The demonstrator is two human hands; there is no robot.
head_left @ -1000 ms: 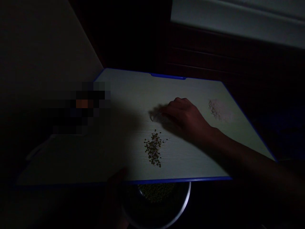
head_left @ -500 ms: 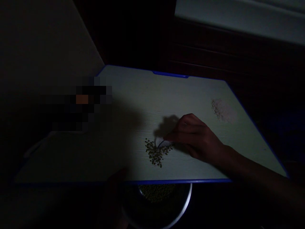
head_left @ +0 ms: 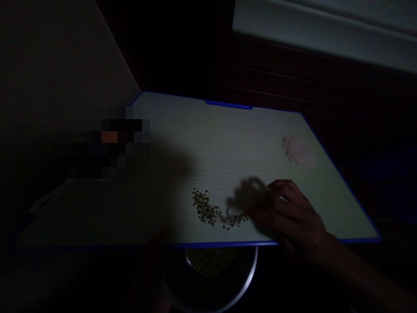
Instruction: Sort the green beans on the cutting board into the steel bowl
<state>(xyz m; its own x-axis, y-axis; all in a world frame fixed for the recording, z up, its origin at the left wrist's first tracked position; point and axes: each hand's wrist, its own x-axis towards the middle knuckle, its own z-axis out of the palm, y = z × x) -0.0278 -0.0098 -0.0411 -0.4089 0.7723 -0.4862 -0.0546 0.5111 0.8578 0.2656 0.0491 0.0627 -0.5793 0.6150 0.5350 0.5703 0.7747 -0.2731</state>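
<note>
My right hand is closed in a pinch over the front right of a pale board with a blue edge. From its fingertips a small pale, spoon-like tool reaches down among some small green beans; its exact kind is too dark to make out. The beans lie in a curved trail, with a few whitish grains between them. Deep in shadow, my left hand shows a digit at the board's front edge, beside a metal bowl. Most of its fingers are hidden. More green beans lie inside the bowl.
A small heap of pale grains lies on the board's right side. A blurred-out patch covers the left side. A pale ledge runs across the upper right, and a blue item sits in the dark at right.
My right hand has moved right and nearer to me with the tool. The beans have spread from a compact patch into a curved trail toward the right and the front edge.
</note>
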